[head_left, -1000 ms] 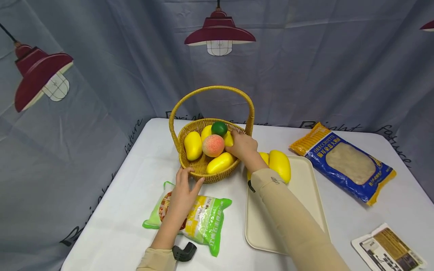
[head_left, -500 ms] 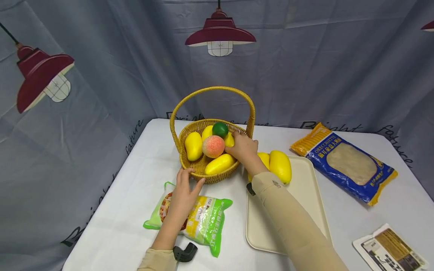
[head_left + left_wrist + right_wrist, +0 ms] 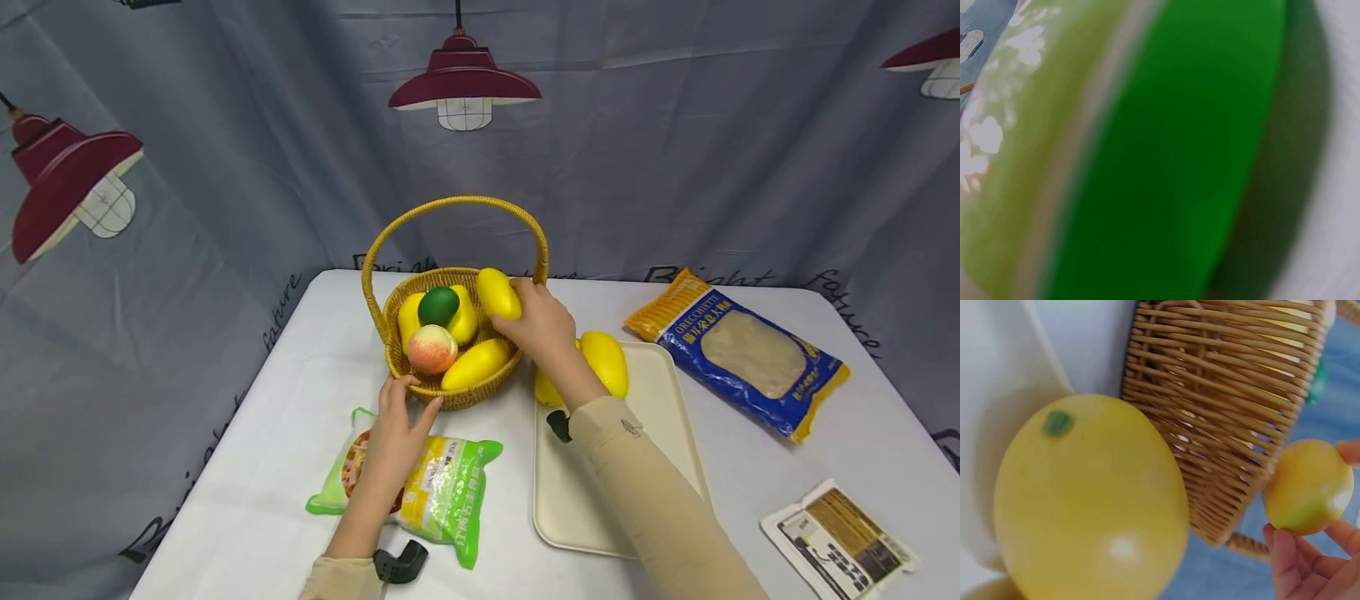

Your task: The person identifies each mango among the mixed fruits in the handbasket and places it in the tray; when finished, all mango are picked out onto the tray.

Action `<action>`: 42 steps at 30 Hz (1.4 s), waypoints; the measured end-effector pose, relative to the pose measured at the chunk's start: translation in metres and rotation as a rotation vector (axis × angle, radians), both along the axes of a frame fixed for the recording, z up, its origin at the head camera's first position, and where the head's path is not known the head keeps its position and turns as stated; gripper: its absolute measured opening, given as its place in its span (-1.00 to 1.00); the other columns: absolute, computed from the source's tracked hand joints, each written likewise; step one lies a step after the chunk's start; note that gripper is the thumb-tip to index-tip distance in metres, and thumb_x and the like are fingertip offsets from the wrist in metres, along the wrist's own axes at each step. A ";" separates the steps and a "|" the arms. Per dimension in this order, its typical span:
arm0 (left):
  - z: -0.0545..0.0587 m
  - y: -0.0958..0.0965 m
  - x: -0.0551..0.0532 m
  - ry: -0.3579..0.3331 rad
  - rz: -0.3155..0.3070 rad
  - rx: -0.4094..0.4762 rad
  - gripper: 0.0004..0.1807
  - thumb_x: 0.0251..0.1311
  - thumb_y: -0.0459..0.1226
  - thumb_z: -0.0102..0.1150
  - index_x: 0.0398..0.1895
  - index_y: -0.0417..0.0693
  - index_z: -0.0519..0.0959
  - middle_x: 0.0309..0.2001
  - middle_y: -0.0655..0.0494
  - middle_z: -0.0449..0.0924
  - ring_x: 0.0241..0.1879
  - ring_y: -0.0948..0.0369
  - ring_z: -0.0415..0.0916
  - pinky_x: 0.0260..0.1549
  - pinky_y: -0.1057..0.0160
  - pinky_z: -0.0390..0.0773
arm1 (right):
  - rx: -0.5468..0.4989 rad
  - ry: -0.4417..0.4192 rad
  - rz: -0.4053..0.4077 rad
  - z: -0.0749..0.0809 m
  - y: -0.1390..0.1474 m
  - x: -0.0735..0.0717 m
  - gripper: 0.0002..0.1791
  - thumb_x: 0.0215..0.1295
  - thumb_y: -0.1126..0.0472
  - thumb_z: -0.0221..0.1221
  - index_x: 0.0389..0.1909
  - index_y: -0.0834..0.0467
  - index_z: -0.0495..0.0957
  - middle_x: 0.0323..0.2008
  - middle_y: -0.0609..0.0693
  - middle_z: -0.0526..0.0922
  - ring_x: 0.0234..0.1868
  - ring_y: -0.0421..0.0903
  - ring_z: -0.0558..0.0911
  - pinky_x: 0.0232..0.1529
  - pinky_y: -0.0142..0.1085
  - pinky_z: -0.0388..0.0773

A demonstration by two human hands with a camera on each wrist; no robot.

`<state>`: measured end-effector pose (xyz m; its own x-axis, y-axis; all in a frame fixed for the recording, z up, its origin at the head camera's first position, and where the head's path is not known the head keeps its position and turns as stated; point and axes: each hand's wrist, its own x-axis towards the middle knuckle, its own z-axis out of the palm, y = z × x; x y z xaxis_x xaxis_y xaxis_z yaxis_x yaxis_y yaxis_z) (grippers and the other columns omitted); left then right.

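In the head view, my right hand [image 3: 542, 323] holds a yellow mango [image 3: 498, 293] above the right side of a wicker basket [image 3: 480, 398]. The right wrist view shows fingertips and thumb pinching that mango [image 3: 1310, 487] beside the woven wall [image 3: 1216, 406]. Inside the basket lie a peach [image 3: 432, 349], a dark green fruit [image 3: 438, 306], a mango [image 3: 476, 365] at the front and more yellow fruit [image 3: 464, 317] behind. My left hand [image 3: 396, 433] grips the basket's front rim, thumb against the outside. Its wrist camera catches only a blurred green bag edge [image 3: 1172, 156].
A beige tray [image 3: 622, 483] bears mangoes [image 3: 604, 363] at its far end, right of the basket. Under my left forearm lies a green food bag [image 3: 442, 487]. A blue orecchiette bag [image 3: 738, 350] and a flat packet [image 3: 838, 537] lie to the right on the white table [image 3: 240, 500].
My right hand has raised the mango from among the fruit to above the rim. The peach and green fruit have shifted left in the basket. My left hand stays at the front rim.
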<state>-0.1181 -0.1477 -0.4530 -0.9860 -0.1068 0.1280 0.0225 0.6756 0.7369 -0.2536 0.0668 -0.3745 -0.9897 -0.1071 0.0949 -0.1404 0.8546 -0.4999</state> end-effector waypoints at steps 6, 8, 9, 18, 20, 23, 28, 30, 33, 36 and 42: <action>-0.002 -0.001 0.000 0.013 -0.011 -0.015 -0.30 0.29 0.27 -0.10 0.25 -0.01 0.22 0.43 -0.16 -0.02 0.10 -0.15 0.40 -0.15 -0.12 0.50 | -0.111 0.043 -0.033 0.013 0.024 0.025 -0.24 0.17 -0.19 0.23 0.37 -0.04 0.26 0.14 0.11 0.45 -0.10 0.11 0.52 -0.16 0.00 0.46; -0.002 -0.001 0.001 0.011 -0.010 -0.022 -0.30 0.30 0.27 -0.10 0.27 -0.02 0.21 0.44 -0.17 -0.04 0.07 -0.14 0.43 -0.15 -0.11 0.51 | -0.140 0.065 -0.049 0.017 0.034 0.035 -0.24 0.17 -0.17 0.24 0.37 -0.04 0.26 0.12 0.11 0.45 -0.08 0.12 0.51 -0.14 0.02 0.45; -0.002 -0.001 0.001 0.008 -0.010 -0.021 -0.30 0.30 0.27 -0.10 0.27 -0.01 0.21 0.45 -0.17 -0.05 -0.02 -0.13 0.47 -0.22 -0.09 0.53 | -0.149 0.078 -0.057 0.018 0.039 0.040 -0.24 0.17 -0.16 0.25 0.37 -0.04 0.26 0.10 0.11 0.45 -0.09 0.11 0.51 -0.14 0.02 0.44; 0.000 -0.003 0.002 -0.025 -0.006 -0.002 -0.32 0.28 0.28 -0.09 0.25 0.05 0.21 0.47 -0.14 -0.11 0.16 -0.13 0.37 -0.16 -0.12 0.51 | -0.209 0.126 -0.201 0.020 0.095 0.070 -0.21 0.20 -0.14 0.26 0.39 0.04 0.24 0.09 0.16 0.44 -0.09 0.12 0.50 -0.13 0.02 0.46; 0.000 -0.004 0.001 -0.027 -0.009 0.001 -0.32 0.28 0.28 -0.09 0.24 0.04 0.21 0.47 -0.14 -0.11 0.21 -0.12 0.32 -0.09 -0.14 0.49 | -0.230 0.124 -0.240 0.018 0.110 0.075 -0.21 0.21 -0.14 0.25 0.39 0.06 0.22 0.10 0.18 0.43 -0.05 0.14 0.49 -0.11 0.03 0.47; -0.001 -0.003 0.001 -0.016 -0.013 0.000 -0.32 0.28 0.27 -0.08 0.23 0.02 0.22 0.46 -0.13 -0.09 0.21 -0.10 0.33 -0.06 -0.13 0.47 | -0.244 0.128 -0.305 0.010 0.135 0.081 -0.22 0.22 -0.15 0.22 0.38 0.08 0.22 0.10 0.20 0.45 -0.04 0.15 0.48 -0.10 0.03 0.45; -0.002 -0.002 -0.001 0.000 -0.014 -0.004 -0.35 0.29 0.23 -0.04 0.23 0.02 0.22 0.45 -0.11 -0.05 0.19 -0.09 0.35 -0.06 -0.13 0.48 | -0.188 0.018 -0.377 -0.009 0.165 0.089 -0.13 0.22 -0.21 0.19 0.43 0.12 0.15 0.14 0.28 0.42 0.04 0.23 0.45 -0.03 0.13 0.36; -0.003 -0.003 -0.001 0.003 -0.008 -0.005 -0.37 0.30 0.21 -0.02 0.23 0.02 0.22 0.44 -0.10 -0.04 0.19 -0.09 0.35 -0.06 -0.13 0.48 | -0.150 -0.055 -0.374 -0.016 0.169 0.089 -0.09 0.22 -0.23 0.18 0.45 0.15 0.10 0.17 0.34 0.38 0.08 0.28 0.41 0.00 0.20 0.32; -0.003 -0.003 0.000 0.003 -0.005 0.000 -0.38 0.30 0.19 -0.01 0.23 0.02 0.23 0.44 -0.10 -0.03 0.20 -0.09 0.34 -0.05 -0.14 0.47 | -0.103 -0.135 -0.366 -0.027 0.171 0.088 -0.05 0.22 -0.24 0.18 0.46 0.18 0.06 0.22 0.39 0.31 0.13 0.35 0.37 0.04 0.26 0.28; -0.002 -0.003 0.000 -0.003 -0.011 0.006 -0.37 0.29 0.22 -0.02 0.23 0.02 0.22 0.43 -0.10 -0.02 0.22 -0.09 0.33 -0.04 -0.14 0.46 | -0.072 -0.180 -0.368 -0.036 0.172 0.086 -0.04 0.22 -0.25 0.17 0.46 0.18 0.05 0.23 0.43 0.28 0.14 0.39 0.34 0.04 0.28 0.28; 0.000 -0.002 0.000 -0.009 -0.029 0.009 -0.33 0.27 0.26 -0.06 0.23 0.03 0.21 0.39 -0.08 0.02 0.19 -0.09 0.33 -0.07 -0.12 0.48 | -0.041 -0.248 -0.375 -0.045 0.172 0.083 -0.03 0.23 -0.24 0.17 0.47 0.19 0.01 0.21 0.44 0.25 0.12 0.41 0.35 0.01 0.28 0.30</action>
<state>-0.1185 -0.1498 -0.4534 -0.9899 -0.0792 0.1180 0.0350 0.6685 0.7429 -0.1703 0.2392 -0.4195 -0.9528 0.2621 -0.1533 0.3034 0.8024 -0.5140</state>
